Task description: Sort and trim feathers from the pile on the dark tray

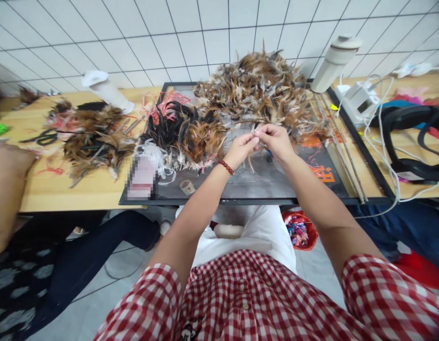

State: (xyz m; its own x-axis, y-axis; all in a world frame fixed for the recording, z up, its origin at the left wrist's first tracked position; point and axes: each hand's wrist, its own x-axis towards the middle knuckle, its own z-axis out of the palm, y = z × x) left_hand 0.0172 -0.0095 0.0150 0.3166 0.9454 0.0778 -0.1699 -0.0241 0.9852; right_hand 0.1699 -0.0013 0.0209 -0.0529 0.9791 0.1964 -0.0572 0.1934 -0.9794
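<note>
My left hand (242, 148) and my right hand (275, 139) meet above the dark work board (262, 182), fingertips pinched together on a small bunch of feathers (254, 135) whose quills hang down between them. A red bead bracelet (226, 166) circles my left wrist. Just behind my hands lies a big heap of brown and tan feathers (262, 90). To the left on the board sits a bundle of black and orange feathers (186, 135) tied with red string.
Another feather pile (89, 135) and black scissors (41, 137) lie on the wooden table (80, 189) at left, beside another person's arm (8, 189). A white bottle (335, 61), thin sticks (342, 156), cables and a black headset (418, 142) sit at right. A red basket (299, 229) stands below.
</note>
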